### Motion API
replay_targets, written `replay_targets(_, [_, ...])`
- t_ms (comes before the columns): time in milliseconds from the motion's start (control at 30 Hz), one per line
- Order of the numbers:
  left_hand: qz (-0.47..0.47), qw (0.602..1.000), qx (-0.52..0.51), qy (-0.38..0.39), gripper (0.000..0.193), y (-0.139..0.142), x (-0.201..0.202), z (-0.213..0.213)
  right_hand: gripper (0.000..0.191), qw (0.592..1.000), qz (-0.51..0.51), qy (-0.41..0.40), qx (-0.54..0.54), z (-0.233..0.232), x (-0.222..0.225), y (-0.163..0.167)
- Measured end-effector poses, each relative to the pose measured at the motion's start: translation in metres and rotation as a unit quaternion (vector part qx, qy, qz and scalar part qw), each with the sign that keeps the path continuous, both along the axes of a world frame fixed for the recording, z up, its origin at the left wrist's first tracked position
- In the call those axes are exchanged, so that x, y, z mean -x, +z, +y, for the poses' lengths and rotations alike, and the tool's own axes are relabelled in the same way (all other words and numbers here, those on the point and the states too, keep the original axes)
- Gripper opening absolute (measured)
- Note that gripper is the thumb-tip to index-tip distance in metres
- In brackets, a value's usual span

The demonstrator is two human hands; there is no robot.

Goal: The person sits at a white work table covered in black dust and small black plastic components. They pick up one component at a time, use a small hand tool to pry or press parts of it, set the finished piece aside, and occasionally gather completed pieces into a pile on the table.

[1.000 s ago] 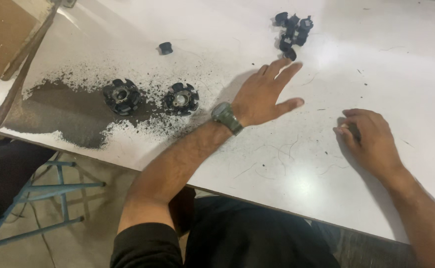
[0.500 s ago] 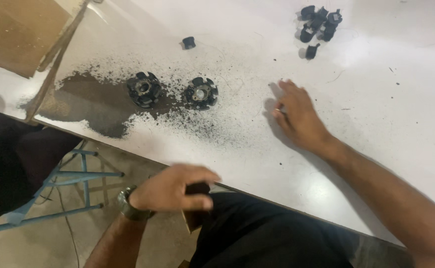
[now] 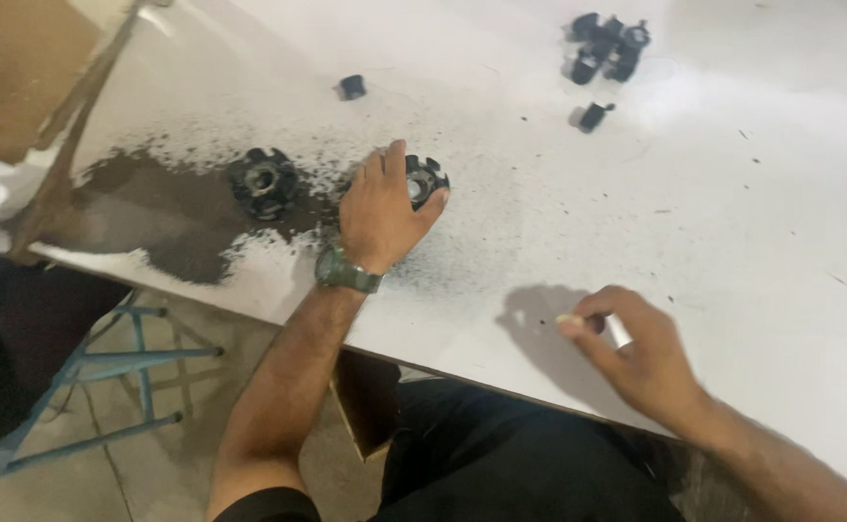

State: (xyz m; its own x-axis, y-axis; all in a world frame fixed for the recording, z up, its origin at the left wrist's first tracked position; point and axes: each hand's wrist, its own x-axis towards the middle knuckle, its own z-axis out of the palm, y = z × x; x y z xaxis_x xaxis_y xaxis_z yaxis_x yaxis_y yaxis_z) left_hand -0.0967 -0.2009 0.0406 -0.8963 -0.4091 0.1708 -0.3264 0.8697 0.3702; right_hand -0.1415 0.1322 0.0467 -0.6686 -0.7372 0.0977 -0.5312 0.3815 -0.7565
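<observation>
My left hand (image 3: 377,215), with a dark watch on the wrist, lies over a black toothed round part (image 3: 425,180) on the white table (image 3: 733,242), its fingers curled around it. A second black toothed part (image 3: 264,182) sits to its left in a patch of black powder (image 3: 153,217). My right hand (image 3: 636,353) hovers near the table's front edge, fingers pinched around a small pale cylindrical object (image 3: 619,332).
A cluster of small black parts (image 3: 607,43) lies at the far side, with one loose piece (image 3: 592,117) below it and another (image 3: 351,87) further left. A brown board (image 3: 17,68) leans at the left. A blue metal stool frame (image 3: 114,367) stands below the table edge.
My left hand has come up from below the table edge and settled onto the right toothed part. My right hand has pulled back toward the front edge and now pinches a small pale object.
</observation>
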Motion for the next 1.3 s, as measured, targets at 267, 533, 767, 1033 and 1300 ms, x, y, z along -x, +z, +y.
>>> replay_targets(267, [-0.048,0.928,-0.078,-0.360,0.083,0.007,-0.010,0.096,0.019,0.977,0.084,-0.193,-0.034,0.072,-0.006,-0.008])
replay_targets(533, [0.032,0.924,-0.114,-0.364,0.097,0.027,-0.030,0.116,0.031,0.961,0.145,-0.177,-0.153,0.095,-0.030,0.008])
replay_targets(767, [0.004,0.946,-0.120,-0.300,0.104,0.011,-0.046,0.165,0.018,0.961,0.166,-0.158,-0.156,0.101,-0.035,-0.003])
replay_targets(1033, [0.069,0.940,-0.106,-0.316,0.038,0.021,-0.034,0.172,0.019,0.959,0.128,-0.214,-0.132,0.093,-0.034,-0.006])
replay_targets(1300, [-0.039,0.968,-0.021,-0.248,0.019,0.032,-0.023,0.145,0.036,0.948,0.221,-0.163,-0.159,0.093,-0.028,0.004])
